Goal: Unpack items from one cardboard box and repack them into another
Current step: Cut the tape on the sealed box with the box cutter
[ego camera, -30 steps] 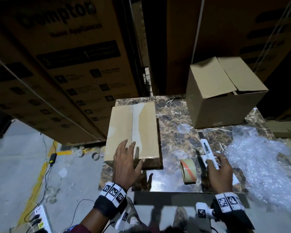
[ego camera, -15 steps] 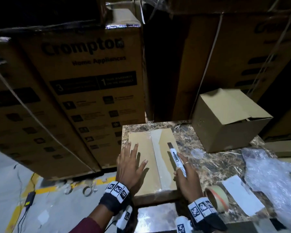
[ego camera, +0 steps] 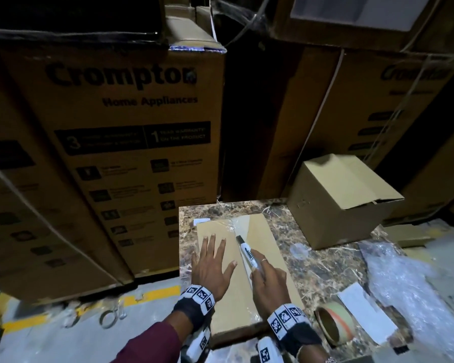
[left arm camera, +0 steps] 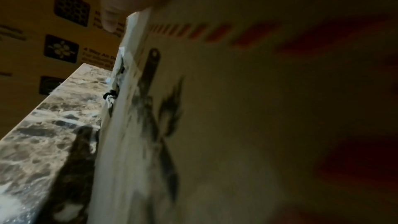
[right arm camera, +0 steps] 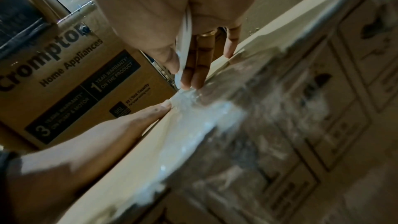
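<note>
Cardboard fills the space beyond your hands: tall brown appliance cartons (ego camera: 131,142) printed "Crompton Home Appliances" stand stacked past the far edge of the marble table (ego camera: 325,268), with more of them further to the right. On that brown-veined tabletop, ahead and to the right of your right hand, sits the open cardboard box (ego camera: 338,203), its top flaps loosely folded over and one edge lifted. Crumpled clear bubble wrap (ego camera: 409,305) lies well to the right of your right hand, at the table's right side.

Directly under both hands lies the flat sealed box (ego camera: 260,239), plain tan cardboard, long and shallow, its long side running away from you. A strip of glossy clear tape (ego camera: 240,224) runs down its middle seam and wrinkles at the far end; the left wrist view shows smudged dark print and a row of red dashes on one face, too blurred to read.

Your left hand (ego camera: 211,268) is spread flat, fingers straight and fanned, pressing on the left half of the lid. Your right hand (ego camera: 269,281) is curled round the white box cutter (ego camera: 248,254), a ring on one finger, with the cutter's dark tip resting on the tape seam just right of your left fingertips.

Close to your right wrist, on its right, a roll of tape (ego camera: 334,324) stands on edge, touching a white paper slip (ego camera: 364,313) beside it.
</note>
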Available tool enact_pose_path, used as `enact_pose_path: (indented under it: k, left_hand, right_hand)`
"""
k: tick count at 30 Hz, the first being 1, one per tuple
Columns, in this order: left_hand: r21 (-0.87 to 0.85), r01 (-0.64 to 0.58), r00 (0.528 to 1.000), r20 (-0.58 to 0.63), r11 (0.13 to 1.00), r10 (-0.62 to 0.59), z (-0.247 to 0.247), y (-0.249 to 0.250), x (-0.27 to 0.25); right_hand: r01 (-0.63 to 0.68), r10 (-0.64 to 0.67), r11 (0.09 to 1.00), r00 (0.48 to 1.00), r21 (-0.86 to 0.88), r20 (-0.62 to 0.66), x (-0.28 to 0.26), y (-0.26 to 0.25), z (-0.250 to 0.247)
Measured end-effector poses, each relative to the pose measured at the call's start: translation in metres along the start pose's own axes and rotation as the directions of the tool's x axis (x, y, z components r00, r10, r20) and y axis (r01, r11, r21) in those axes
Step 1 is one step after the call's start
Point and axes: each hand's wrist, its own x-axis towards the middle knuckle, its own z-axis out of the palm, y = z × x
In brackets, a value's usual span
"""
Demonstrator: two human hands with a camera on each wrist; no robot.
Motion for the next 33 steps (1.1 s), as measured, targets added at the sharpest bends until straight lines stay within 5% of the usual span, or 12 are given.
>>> enact_pose_path:
  k: [18,33]
  left_hand:
    - [0.057,0.046,0.999,-0.013,0.997,-0.045,-0.003,0.008,-0.005]
    - [0.022,0.058,0.998,-0.025,0.998,-0.058,0.000,0.007,-0.004]
  right_hand:
    - [-0.001,0.001,1.000,1.000,-0.006,0.031,0.068,0.018,0.019]
    - [0.044,-0.017,0.975,0.992,-0.218,0.124,0.090,-0.014,-0.002]
